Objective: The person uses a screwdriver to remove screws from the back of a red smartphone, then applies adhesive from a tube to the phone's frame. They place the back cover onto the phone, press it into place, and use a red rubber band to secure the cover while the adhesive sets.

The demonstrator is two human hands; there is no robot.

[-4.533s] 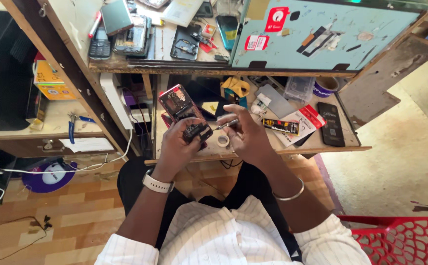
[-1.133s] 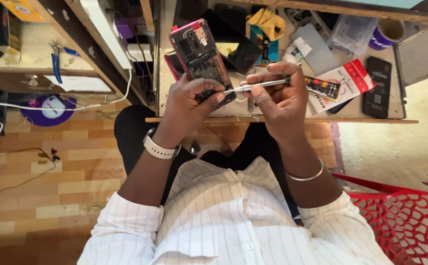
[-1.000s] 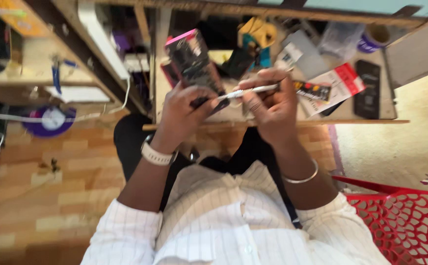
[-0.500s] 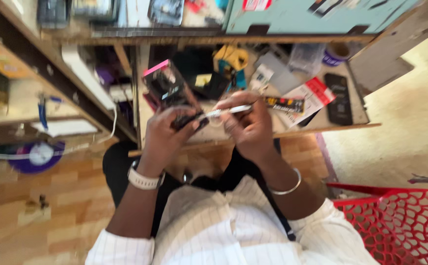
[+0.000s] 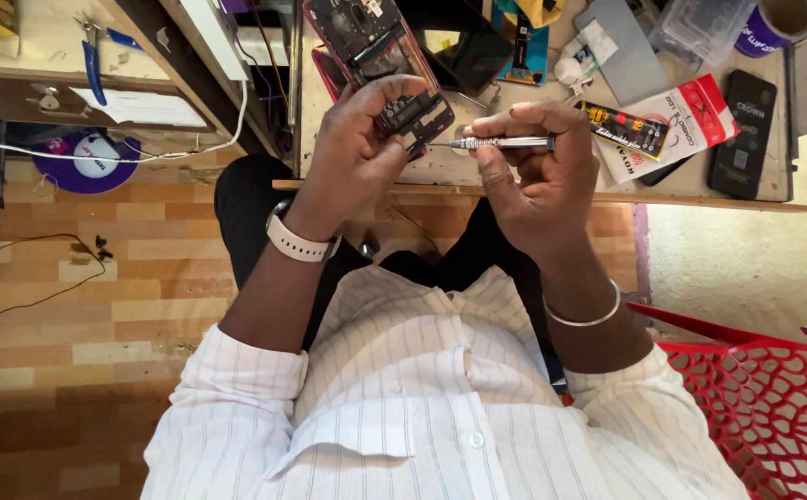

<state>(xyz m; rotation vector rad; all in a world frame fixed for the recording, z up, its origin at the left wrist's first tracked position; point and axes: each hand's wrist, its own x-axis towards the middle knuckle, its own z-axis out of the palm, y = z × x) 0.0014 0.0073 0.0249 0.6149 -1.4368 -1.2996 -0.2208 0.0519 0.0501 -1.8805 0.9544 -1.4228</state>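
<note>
Left hand (image 5: 357, 153) wrapped around the lower end of an opened phone (image 5: 380, 56); back cover off, dark boards and metal shields exposed, reddish frame edge. Phone runs from the palm toward 11 o'clock, tilted over the workbench (image 5: 533, 185). Thumb and fingers clamp its bottom section.

Right hand (image 5: 538, 171) pinches a slim screwdriver (image 5: 496, 143) between thumb and bent fingers. Shaft is knurled silver metal, lying nearly horizontal; tip points toward 9 o'clock and meets the phone's lower edge, just beside the left fingertips. Cap end at 3 o'clock of the grip.

White band watch (image 5: 297, 243) on left wrist; thin metal bangle (image 5: 584, 318) on right wrist. Striped white shirt, sleeves rolled.

Bench at 12 o'clock: pale worn wood, cluttered. Black phone (image 5: 741, 134) lying flat at 2 o'clock of the right hand, red-and-white packet (image 5: 681, 125) between them. Blue-handled pliers (image 5: 98, 56) on side shelf at 10 o'clock. Red perforated plastic chair (image 5: 755, 407) at 4 o'clock. Wood-pattern floor below.
</note>
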